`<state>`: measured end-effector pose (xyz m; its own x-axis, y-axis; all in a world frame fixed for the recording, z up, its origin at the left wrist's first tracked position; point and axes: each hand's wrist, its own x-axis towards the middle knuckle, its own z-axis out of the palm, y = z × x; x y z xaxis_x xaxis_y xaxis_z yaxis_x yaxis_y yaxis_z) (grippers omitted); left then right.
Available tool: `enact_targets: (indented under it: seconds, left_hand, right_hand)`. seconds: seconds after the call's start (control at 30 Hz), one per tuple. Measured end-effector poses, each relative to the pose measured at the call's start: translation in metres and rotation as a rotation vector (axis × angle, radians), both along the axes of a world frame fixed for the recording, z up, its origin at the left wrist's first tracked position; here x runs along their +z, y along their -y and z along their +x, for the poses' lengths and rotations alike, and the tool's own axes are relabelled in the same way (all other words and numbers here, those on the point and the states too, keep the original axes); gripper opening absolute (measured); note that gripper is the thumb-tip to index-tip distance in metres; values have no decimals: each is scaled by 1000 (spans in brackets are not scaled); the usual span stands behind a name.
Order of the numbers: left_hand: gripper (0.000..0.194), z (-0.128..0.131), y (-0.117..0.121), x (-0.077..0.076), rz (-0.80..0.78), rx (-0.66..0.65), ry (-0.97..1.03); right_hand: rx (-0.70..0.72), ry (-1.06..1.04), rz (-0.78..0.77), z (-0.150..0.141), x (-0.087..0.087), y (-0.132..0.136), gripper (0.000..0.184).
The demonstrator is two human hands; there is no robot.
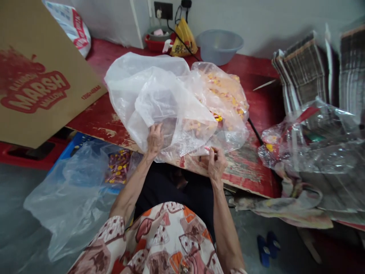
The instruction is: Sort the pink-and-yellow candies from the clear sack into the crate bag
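Note:
My left hand (155, 140) is closed on the edge of a large clear plastic bag (128, 76), which spreads loosely over the red bench. To its right, my right hand (217, 165) has its fingers pinched together at the bench's front edge. A small red-and-white wrapped piece (207, 148) shows at those fingertips, partly hidden by them. Just beyond lies another clear bag (228, 91) holding many small pink-and-yellow wrapped pieces. Some of these show through the plastic, and a few yellow ends (218, 117) lie uncovered near its opening.
A cardboard box (48, 76) stands at left. Below it, a blue crate (75, 146) holds a bag of wrapped pieces (117, 166). A grey basin (219, 45) and yellow bag (185, 36) sit by the wall. Clear packaging (319, 137) and striped stacks (308, 68) crowd the right.

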<state>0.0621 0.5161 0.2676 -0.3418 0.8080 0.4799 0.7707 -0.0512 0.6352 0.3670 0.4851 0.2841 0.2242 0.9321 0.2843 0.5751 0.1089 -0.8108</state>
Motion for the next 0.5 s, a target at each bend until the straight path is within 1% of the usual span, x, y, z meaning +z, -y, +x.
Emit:
enact_targets:
  seconds: [0.07,0.1,0.2,0.27,0.33,0.4,0.43,0.5]
  left_hand:
    - [32,18,1,13,73,-53,193]
    - [35,30,3,19,79,-98,318]
    - [44,73,9,30,2,-263,681]
    - [47,98,15,31,-73,-369,805]
    - [46,111,22,29,-159,-450,832]
    - [44,112,28,27,-235,-512,798]
    - [43,109,30,27,-265,-547,758]
    - [41,101,34,28,-303,-622,619]
  right_hand:
    - [-23,-147,-12,-8,8,2,54]
    - [-16,-241,-33,-13,11,4,52]
    - [45,-547,-130,-36,15,9,50]
    - [70,-700,-166,-49,13,12,50]
    - [69,-794,-172,-55,10,16,49]
    - [75,-821,-184,-54,6,20,47]
    - [90,-802,-196,-51,5,22,44]
    - [125,-695,-197,-43,1,26,38]
